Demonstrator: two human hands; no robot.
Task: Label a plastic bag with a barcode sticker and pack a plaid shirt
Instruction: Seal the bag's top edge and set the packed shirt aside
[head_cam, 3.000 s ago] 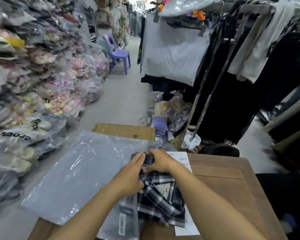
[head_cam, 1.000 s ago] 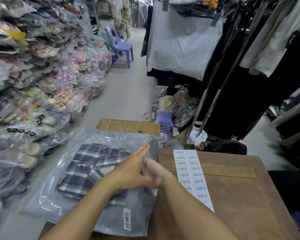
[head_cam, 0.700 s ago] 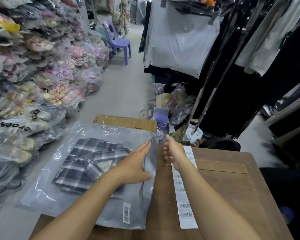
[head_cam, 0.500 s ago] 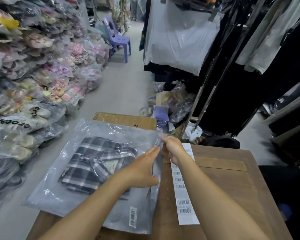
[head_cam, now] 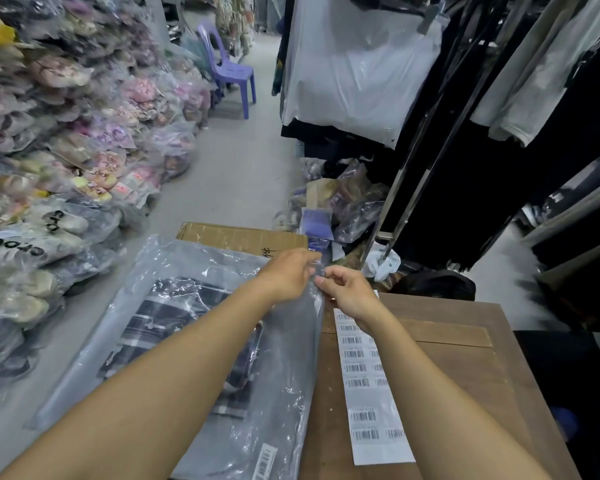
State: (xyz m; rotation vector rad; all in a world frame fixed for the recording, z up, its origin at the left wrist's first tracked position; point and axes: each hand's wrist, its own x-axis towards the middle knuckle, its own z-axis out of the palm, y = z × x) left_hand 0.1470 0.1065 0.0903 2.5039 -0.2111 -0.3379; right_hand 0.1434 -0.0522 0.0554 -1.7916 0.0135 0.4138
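A clear plastic bag (head_cam: pixel 284 372) lies across the left side of the wooden table (head_cam: pixel 465 368) and hangs past its edge. The dark plaid shirt (head_cam: pixel 167 317) sits folded inside it. A barcode sticker (head_cam: pixel 264 462) is stuck on the bag's near corner. My left hand (head_cam: pixel 288 275) and my right hand (head_cam: pixel 347 289) meet at the bag's far right corner, both pinching its open edge. A white sheet of barcode stickers (head_cam: pixel 368 393) lies flat on the table beside the bag, partly under my right forearm.
A cardboard box (head_cam: pixel 243 237) stands just beyond the table. Bagged shoes (head_cam: pixel 66 161) are piled high along the left. Racks of hanging clothes (head_cam: pixel 499 133) fill the right. A purple plastic chair (head_cam: pixel 229 71) stands down the grey aisle. Loose bags (head_cam: pixel 340 202) lie by the rack's foot.
The plaid shirt went from lying on the table into the bag. Both hands then slid along the bag's opening to its far corner, where they now pinch the edge.
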